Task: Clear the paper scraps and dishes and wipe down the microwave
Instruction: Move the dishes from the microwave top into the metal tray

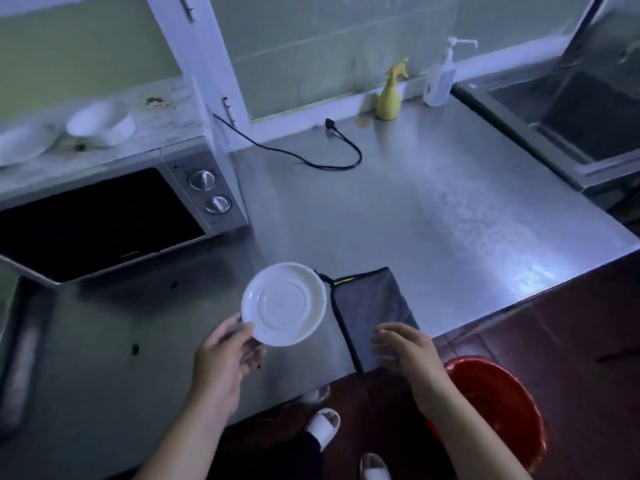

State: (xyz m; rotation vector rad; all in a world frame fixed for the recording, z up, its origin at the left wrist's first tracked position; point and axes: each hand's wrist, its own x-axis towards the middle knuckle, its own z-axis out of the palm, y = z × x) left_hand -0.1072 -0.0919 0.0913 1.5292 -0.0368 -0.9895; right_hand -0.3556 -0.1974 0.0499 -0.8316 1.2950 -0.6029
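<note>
Far left, a white plate (20, 143) and a white bowl (102, 123) are sitting side by side on a pale shelf (166, 126), just above the microwave (104, 216). The microwave is standing on the steel counter (450, 202) with its dark door shut and two dials (211, 192) facing right of the door. A black cord (311, 157) is trailing from behind it and looping over the counter, plug end lying loose. Left hand (221, 362) is pinching the near rim of a white saucer (284, 304): thumb lying on top of the rim, the other fingers curled underneath. The saucer is hanging over the front part of the counter, its right edge overlapping a dark cloth (370, 306); cannot tell whether it is lifted or touching down. The cloth is lying flat at the counter's front edge, black trim showing along its left side. Right hand (405, 351) is hovering palm down over the cloth's near right corner, fingers relaxed and slightly apart, gripping nothing; the fingertips are blurring, so cannot tell if they are touching it. Further back, a yellow spray bottle (391, 95) and a white pump bottle (440, 77) are standing near each other against the wall. Below the counter edge, two pale slippers (323, 427) are showing, and a red basin (498, 410) is sitting on the floor beside the right arm. Far right, a steel sink (571, 116) is adjoining the counter.
</note>
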